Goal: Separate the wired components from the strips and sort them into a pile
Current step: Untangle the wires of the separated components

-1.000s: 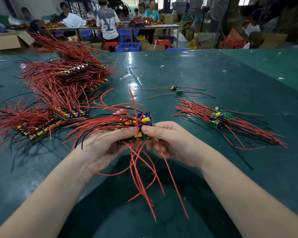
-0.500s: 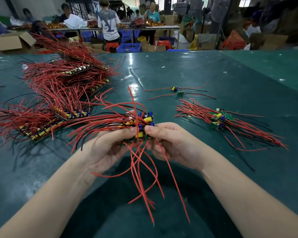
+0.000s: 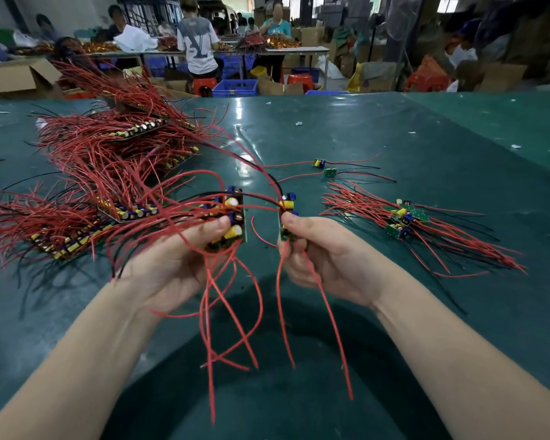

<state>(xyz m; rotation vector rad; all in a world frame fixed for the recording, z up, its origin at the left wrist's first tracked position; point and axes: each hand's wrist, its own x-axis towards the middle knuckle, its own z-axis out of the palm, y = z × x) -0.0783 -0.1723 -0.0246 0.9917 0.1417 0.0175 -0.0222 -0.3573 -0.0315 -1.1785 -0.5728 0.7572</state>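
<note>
While the left hand [image 3: 175,265] grips a strip [image 3: 232,219] of wired parts, the right hand [image 3: 324,258] pinches one small part [image 3: 287,214], just apart from the strip. Red wires hang down from both. A pile [image 3: 400,219] of loose parts lies at three o'clock on the green tabletop [image 3: 458,147]. More strips [image 3: 108,173] lie at ten o'clock.

Bright overhead light throws white glare on the glossy dark-green table mat [image 3: 331,128] — a dark rounded shadow pools near the bottom edge; wide-angle bending at the edges, background soft.
</note>
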